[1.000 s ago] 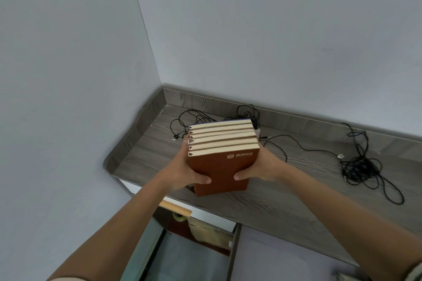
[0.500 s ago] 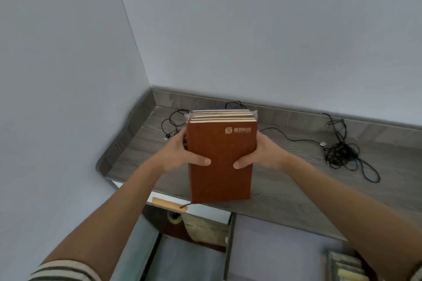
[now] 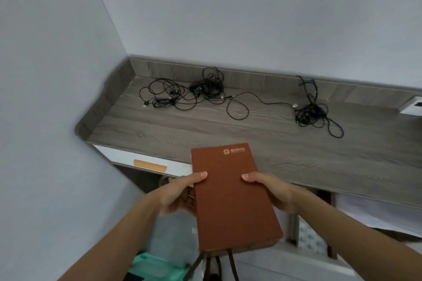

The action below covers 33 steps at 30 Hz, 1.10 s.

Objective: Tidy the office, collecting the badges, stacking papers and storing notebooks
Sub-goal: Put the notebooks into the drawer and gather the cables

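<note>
notebooks (image 3: 230, 201) under top one: hidden | ribbons (image 3: 233, 267): cropped below | white box (image 3: 412, 107): cropped right

I note the surface (image 3: 251, 134) set into the room's corner, walls behind it and to its left. On it, back left: one cable tangle (image 3: 182, 96). Well apart to the right lies a second tangle (image 3: 312, 112), with a single lead running between them. A small box (image 3: 411, 107) sits at the far right. Before the front edge is the notebook stack (image 3: 230, 196), with the left hand (image 3: 180, 194) on its left side and the right hand (image 3: 274, 191) on its right. The drawer front (image 3: 149, 165) is below the surface, left of the stack.
</note>
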Each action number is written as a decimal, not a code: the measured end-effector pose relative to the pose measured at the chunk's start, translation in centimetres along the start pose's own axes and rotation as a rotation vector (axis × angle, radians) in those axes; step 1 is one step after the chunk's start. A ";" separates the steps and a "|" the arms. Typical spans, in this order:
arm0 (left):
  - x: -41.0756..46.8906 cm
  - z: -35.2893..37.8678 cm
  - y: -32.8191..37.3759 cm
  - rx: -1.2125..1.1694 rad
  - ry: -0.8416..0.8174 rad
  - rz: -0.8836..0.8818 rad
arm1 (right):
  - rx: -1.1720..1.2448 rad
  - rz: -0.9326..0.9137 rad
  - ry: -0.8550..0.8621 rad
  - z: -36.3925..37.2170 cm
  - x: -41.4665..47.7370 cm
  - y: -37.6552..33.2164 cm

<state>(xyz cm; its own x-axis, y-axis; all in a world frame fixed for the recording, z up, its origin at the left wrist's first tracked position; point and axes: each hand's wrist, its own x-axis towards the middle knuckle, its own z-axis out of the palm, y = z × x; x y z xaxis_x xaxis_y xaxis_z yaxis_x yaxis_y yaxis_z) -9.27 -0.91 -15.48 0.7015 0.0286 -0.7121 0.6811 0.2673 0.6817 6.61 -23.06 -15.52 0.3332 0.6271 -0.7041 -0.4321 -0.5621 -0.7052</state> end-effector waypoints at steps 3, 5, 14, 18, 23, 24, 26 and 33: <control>-0.3 2.5 -3.2 -0.013 -0.039 -0.057 | -0.032 0.028 -0.015 -0.5 -1.3 3.0; 0.0 3.6 -4.6 -0.029 -0.042 -0.070 | -0.064 0.025 -0.021 -1.0 -1.6 4.0; 2.6 8.2 -7.2 -0.088 0.099 -0.184 | 0.277 0.138 -0.021 -3.6 -2.0 10.8; 3.4 8.2 -7.6 0.120 0.382 -0.024 | 0.413 0.134 0.063 -5.3 -1.0 11.8; 3.2 5.8 -9.0 0.627 0.808 0.006 | 0.509 0.082 0.203 -7.2 1.1 11.8; 3.2 5.6 -9.2 0.544 0.797 -0.049 | 0.520 0.074 0.225 -7.4 1.5 11.8; 3.2 5.6 -9.8 0.208 0.725 -0.175 | 0.531 0.068 0.229 -7.4 2.3 11.8; 4.3 6.4 -10.8 -0.338 0.574 -0.217 | 0.533 0.016 0.236 -5.2 5.4 11.5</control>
<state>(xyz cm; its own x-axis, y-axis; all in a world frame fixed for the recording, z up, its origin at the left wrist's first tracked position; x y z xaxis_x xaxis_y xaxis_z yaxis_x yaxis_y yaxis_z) -12.26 -9.85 -24.80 0.2721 0.4202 -0.8657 0.6255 0.6064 0.4909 7.82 -28.90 -27.86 0.4747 0.4491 -0.7569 -0.7804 -0.1828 -0.5979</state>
